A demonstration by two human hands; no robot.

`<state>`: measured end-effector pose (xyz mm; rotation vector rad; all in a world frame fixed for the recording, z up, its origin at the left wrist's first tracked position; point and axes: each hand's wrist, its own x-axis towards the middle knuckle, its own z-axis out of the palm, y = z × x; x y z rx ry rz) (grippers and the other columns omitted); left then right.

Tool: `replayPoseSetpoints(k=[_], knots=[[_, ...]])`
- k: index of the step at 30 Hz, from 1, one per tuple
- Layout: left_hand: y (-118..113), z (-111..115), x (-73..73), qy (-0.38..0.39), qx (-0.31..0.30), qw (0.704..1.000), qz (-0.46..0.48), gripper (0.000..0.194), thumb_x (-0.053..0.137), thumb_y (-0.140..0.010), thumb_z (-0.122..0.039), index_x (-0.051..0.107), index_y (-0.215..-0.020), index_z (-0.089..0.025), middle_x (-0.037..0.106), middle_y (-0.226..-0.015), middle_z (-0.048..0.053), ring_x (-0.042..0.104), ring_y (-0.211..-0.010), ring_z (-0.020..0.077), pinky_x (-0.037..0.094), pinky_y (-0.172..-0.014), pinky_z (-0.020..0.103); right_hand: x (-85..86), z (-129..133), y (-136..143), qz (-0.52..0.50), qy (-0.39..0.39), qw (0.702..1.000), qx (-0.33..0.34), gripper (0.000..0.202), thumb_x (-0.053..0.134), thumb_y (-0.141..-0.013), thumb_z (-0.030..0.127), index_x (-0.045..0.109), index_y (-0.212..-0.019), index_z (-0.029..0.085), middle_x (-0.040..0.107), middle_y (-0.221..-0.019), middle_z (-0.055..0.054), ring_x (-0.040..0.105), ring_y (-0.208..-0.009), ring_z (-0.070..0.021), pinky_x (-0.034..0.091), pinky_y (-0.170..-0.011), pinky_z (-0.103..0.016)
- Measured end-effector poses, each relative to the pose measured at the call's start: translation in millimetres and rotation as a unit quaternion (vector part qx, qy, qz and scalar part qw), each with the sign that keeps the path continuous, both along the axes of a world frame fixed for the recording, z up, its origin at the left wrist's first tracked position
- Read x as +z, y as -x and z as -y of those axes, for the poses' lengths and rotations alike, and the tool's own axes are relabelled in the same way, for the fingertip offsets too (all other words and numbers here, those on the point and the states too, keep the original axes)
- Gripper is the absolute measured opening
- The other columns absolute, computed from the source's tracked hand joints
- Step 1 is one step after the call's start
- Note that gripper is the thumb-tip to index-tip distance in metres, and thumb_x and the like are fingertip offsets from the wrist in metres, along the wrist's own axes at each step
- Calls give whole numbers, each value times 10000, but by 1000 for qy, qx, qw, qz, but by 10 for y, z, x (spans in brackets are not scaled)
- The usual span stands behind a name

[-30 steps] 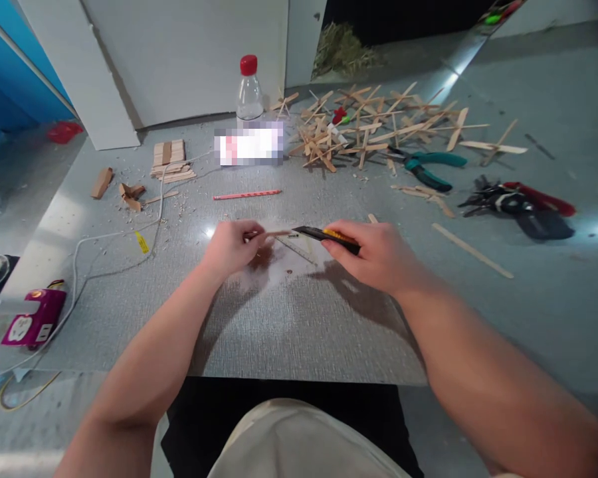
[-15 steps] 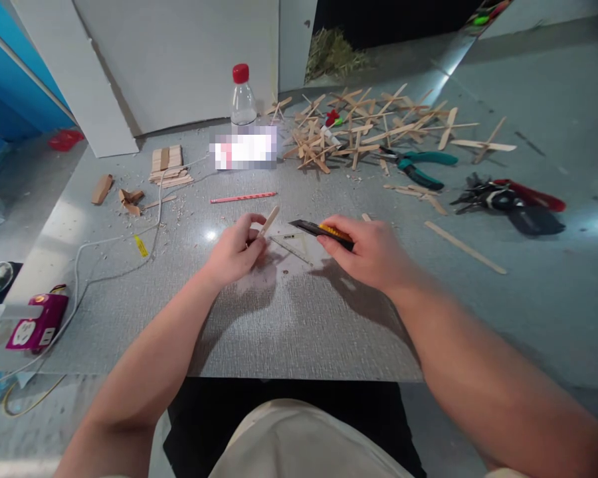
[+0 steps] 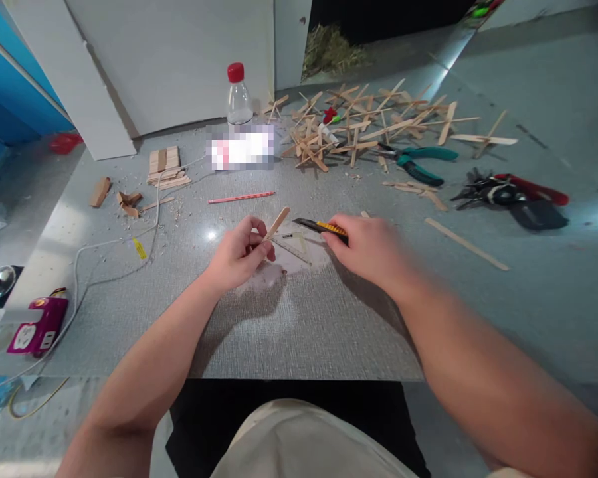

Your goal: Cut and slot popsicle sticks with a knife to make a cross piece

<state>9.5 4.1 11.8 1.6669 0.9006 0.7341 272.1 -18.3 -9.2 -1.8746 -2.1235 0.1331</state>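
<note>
My left hand (image 3: 242, 255) pinches a wooden craft stick (image 3: 278, 223), whose rounded end points up and to the right. My right hand (image 3: 366, 249) is closed around a black and yellow utility knife (image 3: 323, 228). The blade end of the knife points left at the stick, with a small gap between them. Below and between the hands, a clear triangular ruler (image 3: 295, 247) lies on the grey table (image 3: 299, 338). Beyond my left hand lies a red patterned pencil (image 3: 242, 198).
Crossed sticks (image 3: 359, 126) are heaped at the back. Teal pliers (image 3: 423, 164) and red-handled tools (image 3: 518, 199) lie right. A red-capped bottle (image 3: 239, 103) stands behind; bundled sticks (image 3: 167, 166), a white cable (image 3: 80, 265) and a purple box (image 3: 38, 325) are left.
In my left hand the stick has tilted further right, showing its flat face more. The knife has shifted slightly and lies more level in my right hand.
</note>
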Motion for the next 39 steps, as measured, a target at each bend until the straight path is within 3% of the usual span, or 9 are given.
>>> replayPoseSetpoints(k=[6, 8, 12, 21, 28, 31, 33, 36, 39], knots=[[-10, -15, -69, -16, 11, 1000, 6, 205, 583, -988, -339, 521, -1128, -202, 759, -882, 47, 582, -608, 90, 456, -561, 205, -158, -127, -171, 24, -74, 997, -25, 279, 490, -968, 269, 743, -1041, 175, 693, -1044, -173, 641, -943, -300, 485, -783, -408], [-21, -15, -100, -14, 17, 1000, 15, 184, 585, -992, -335, 570, -1106, -191, 767, -923, 64, 629, -679, 99, 483, -603, 209, -195, -152, -361, 57, -99, 991, -75, 288, 482, -962, 282, 748, -998, 180, 688, -961, -177, 641, -870, -307, 480, -722, -420], [-57, 5, -125, 16, 12, 998, 55, 200, 579, -1006, -361, 614, -1090, -183, 770, -997, 88, 700, -797, 126, 499, -640, 222, -311, -191, -719, 78, -30, 992, -98, 257, 627, -889, 414, 654, -707, 234, 613, -672, -101, 577, -612, -255, 417, -583, -388], [-103, 59, -94, 53, 10, 994, 95, 235, 604, -1014, -392, 576, -1145, -199, 786, -1073, 91, 736, -843, 123, 498, -660, 222, -497, -259, -812, -18, 19, 990, -138, 341, 674, -803, 255, 405, -595, 271, 463, -583, -46, 635, -735, -330, 497, -731, -519], [-136, 87, -92, 67, 27, 991, 109, 264, 654, -987, -398, 534, -1112, -199, 798, -1082, 108, 757, -831, 138, 541, -701, 248, -195, -209, -631, -130, -58, 978, -155, 150, 584, -813, 193, 452, -799, 260, 550, -703, -70, 670, -810, -355, 515, -788, -571], [-167, 108, -109, 69, 46, 990, 118, 259, 662, -983, -391, 529, -1094, -199, 800, -1080, 106, 768, -848, 145, 563, -731, 261, 10, -83, -296, -232, -78, 964, -103, 96, 565, -888, 296, 513, -958, 257, 657, -863, -56, 669, -736, -234, 545, -714, -416], [-189, 123, -117, 71, 50, 988, 126, 264, 670, -978, -396, 530, -1081, -198, 801, -1083, 108, 776, -875, 155, 575, -750, 270, 90, 36, -37, -355, -39, 934, -5, 161, 607, -888, 353, 580, -1013, 254, 671, -876, -27, 630, -647, -160, 497, -564, -296], [-211, 140, -120, 70, 46, 989, 126, 285, 683, -968, -416, 538, -1069, -192, 800, -1077, 115, 785, -902, 173, 592, -776, 286, 135, 191, 243, -484, 27, 868, 107, 247, 692, -857, 332, 639, -1082, 245, 637, -765, 18, 553, -552, -106, 429, -490, -246], [-221, 144, -126, 57, 38, 990, 120, 312, 684, -966, -444, 546, -1077, -187, 800, -1069, 120, 790, -920, 186, 604, -787, 294, 143, 261, 334, -512, 43, 844, 152, 256, 696, -836, 244, 653, -1088, 238, 644, -736, 34, 577, -563, -101, 460, -517, -236]])
